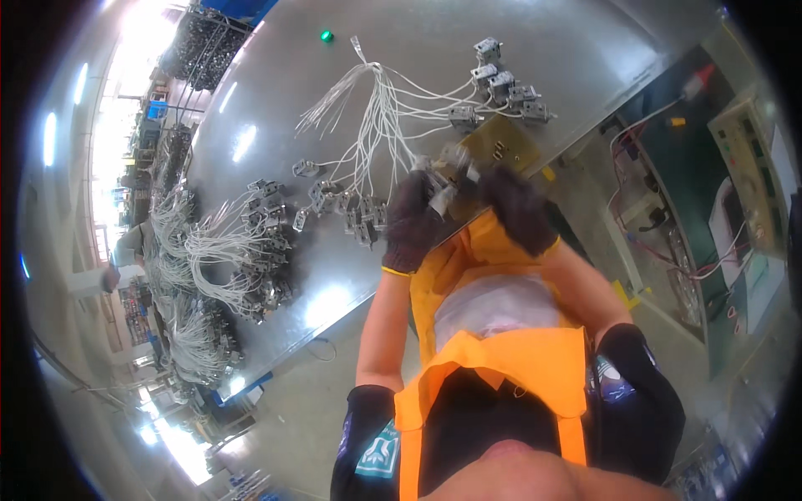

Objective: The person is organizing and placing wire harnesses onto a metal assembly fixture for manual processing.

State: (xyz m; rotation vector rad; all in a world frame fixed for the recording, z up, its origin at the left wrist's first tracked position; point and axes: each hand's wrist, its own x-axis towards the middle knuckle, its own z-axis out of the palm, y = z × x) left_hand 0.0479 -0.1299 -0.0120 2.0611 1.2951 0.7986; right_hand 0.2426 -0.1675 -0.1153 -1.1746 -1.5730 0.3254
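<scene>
Both my hands wear dark gloves with yellow cuffs, at the table's near edge. My left hand [408, 221] is closed round a small metal part [440, 197] with a white wire. Opposite it, my right hand [520, 209] is close to the same part; its fingers are smeared by motion. A brass-coloured plate [511, 140] with small dark slots lies just beyond, partly hidden by the hands. From a bundle of white wires [372, 108], leads fan out to small silver metal boxes [501, 83] at the right and more metal boxes [359, 215] beside my left hand.
The shiny metal table [334, 267] carries heaps of wired metal boxes [259, 242] at the left and a green round button [327, 36] at the far side. To the right stand a beige instrument panel [746, 167] and red and white cables [622, 167]. An orange apron [484, 351] hangs before me.
</scene>
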